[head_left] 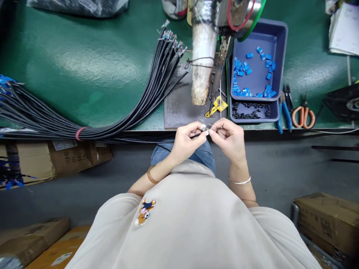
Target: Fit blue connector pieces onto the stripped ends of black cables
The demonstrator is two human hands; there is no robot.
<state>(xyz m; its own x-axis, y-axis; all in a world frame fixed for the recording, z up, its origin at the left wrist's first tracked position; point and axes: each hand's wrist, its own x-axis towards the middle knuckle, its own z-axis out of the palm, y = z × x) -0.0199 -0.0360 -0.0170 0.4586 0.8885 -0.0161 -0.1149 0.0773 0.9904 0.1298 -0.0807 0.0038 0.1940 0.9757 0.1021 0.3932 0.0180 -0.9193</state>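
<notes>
My left hand (188, 141) is closed in a pinch on the end of a black cable (165, 148), which runs back across my lap. My right hand (229, 139) is pinched close against it, fingertips on the thin wires (209, 125) at the cable's tip. The fingers hide most of those wires. Pale tape or covers wrap some fingertips of the left hand. Just beyond the hands, a yellow clip-like piece (217, 107) sits below a metal bracket, and a thin strand of silvery wire (220, 95) hangs down toward my right hand.
A bundle of black cables (123, 121) lies leftward along the green table (92, 48). A wrapped nozzle (203, 71) stands over a dark plate (179, 108). Rightward are a bin (281, 48) of blue connectors, a smaller bin of black pieces (251, 111), blue pliers (285, 112) and orange-handled cutters (303, 116).
</notes>
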